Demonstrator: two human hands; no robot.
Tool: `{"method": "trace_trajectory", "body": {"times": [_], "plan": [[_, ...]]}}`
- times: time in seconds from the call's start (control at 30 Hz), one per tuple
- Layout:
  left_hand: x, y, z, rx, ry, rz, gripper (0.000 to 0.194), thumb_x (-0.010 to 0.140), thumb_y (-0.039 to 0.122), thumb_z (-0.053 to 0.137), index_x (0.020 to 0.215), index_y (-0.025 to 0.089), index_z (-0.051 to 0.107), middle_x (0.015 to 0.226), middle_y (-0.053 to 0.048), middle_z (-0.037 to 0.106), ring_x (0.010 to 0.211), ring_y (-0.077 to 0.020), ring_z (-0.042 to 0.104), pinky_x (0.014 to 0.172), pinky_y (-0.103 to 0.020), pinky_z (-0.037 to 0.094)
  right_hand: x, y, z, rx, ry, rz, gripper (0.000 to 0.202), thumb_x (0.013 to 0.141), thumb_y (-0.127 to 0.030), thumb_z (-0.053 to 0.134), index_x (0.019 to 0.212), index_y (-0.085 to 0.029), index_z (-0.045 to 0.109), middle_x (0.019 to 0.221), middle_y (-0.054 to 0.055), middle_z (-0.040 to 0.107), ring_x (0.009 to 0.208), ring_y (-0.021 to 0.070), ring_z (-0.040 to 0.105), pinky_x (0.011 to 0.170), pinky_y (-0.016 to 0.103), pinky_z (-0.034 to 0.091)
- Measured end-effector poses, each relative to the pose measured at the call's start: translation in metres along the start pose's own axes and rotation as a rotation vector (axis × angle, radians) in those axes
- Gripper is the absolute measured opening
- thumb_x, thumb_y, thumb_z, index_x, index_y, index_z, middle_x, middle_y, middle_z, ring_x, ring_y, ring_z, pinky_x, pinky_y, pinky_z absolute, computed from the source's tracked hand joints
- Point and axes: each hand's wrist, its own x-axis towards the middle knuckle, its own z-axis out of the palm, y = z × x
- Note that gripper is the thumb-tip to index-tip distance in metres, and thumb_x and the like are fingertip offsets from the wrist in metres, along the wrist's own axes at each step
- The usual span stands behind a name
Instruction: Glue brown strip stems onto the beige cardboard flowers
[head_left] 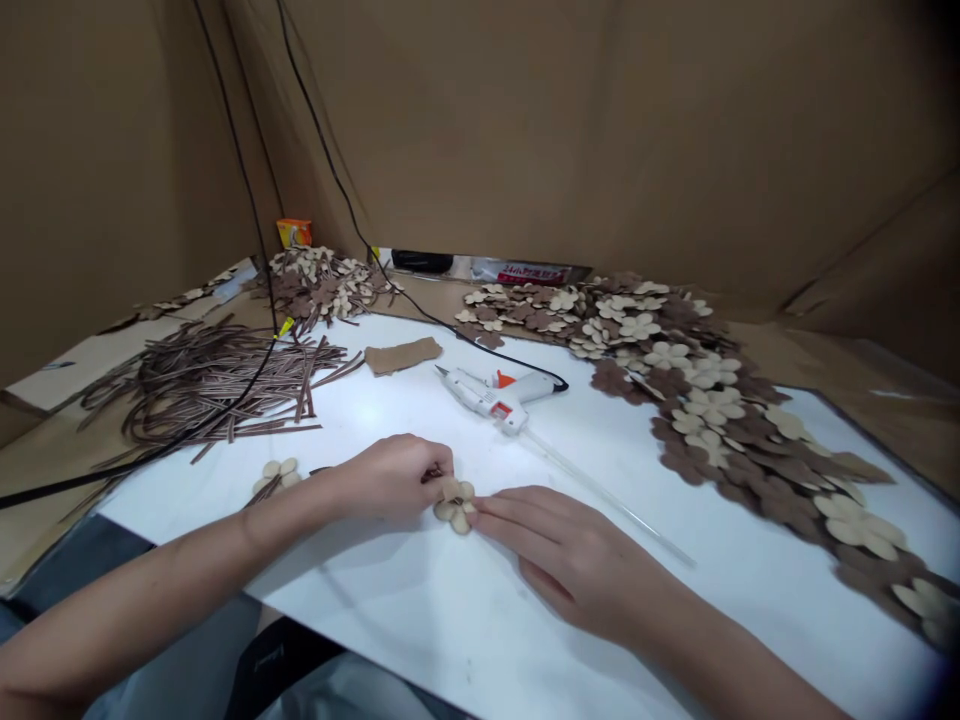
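A small cream flower (pixel 454 507) is between my two hands, above the white board (pixel 420 610). My left hand (pixel 397 475) is closed, its fingers pinched at the flower's upper left edge. From the right, the fingertips of my right hand (pixel 559 545) grip the flower's right petals, fingers pressed together. Another cream flower with brown strips (pixel 279 474) lies partly behind my left forearm. Beyond my hands lies a white glue gun (pixel 499 398) on its side, with a clear glue stick (pixel 607 495) reaching out of its rear toward the right.
Brown strips (pixel 217 380) lie heaped at the left, with a flower pile (pixel 322 283) behind them. Many brown and cream flowers (pixel 705 400) spread along the right. A cardboard scrap (pixel 403 356) lies near the middle. Black cables (pixel 330 165) hang down and cross the board.
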Motion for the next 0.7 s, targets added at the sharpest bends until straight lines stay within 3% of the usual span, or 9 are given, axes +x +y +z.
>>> {"method": "trace_trajectory", "body": {"times": [0.23, 0.43, 0.7], "plan": [[-0.0013, -0.0002, 0.0051, -0.191, -0.018, -0.164, 0.014, 0.077, 0.023, 0.047, 0.067, 0.02, 0.057, 0.05, 0.004, 0.052, 0.034, -0.0088, 0.038, 0.035, -0.019, 0.023, -0.0002, -0.0033, -0.0001, 0.009, -0.037, 0.028, 0.044, 0.08, -0.005, 0.039, 0.118, -0.016, 0.059, 0.114, 0.007, 0.065, 0.102, 0.0211, 0.06, 0.086, 0.035, 0.053], [-0.002, -0.0007, 0.0099, -0.058, 0.019, -0.095, 0.014, 0.073, 0.018, 0.047, 0.066, 0.02, 0.059, 0.061, 0.002, 0.061, 0.053, -0.012, 0.051, 0.047, -0.019, 0.033, -0.0005, -0.0034, 0.001, -0.018, -0.034, 0.036, 0.045, 0.08, -0.004, 0.038, 0.117, -0.017, 0.059, 0.111, 0.007, 0.066, 0.099, 0.0211, 0.06, 0.083, 0.034, 0.054], [-0.0017, 0.0025, 0.0085, 0.0, -0.026, -0.138, 0.015, 0.075, 0.022, 0.046, 0.07, 0.021, 0.059, 0.065, 0.003, 0.064, 0.058, -0.0127, 0.054, 0.05, -0.02, 0.033, 0.0048, -0.0058, -0.0024, -0.02, -0.01, 0.03, 0.039, 0.082, -0.005, 0.037, 0.111, -0.013, 0.062, 0.107, 0.009, 0.068, 0.095, 0.0207, 0.062, 0.079, 0.035, 0.056]]}}
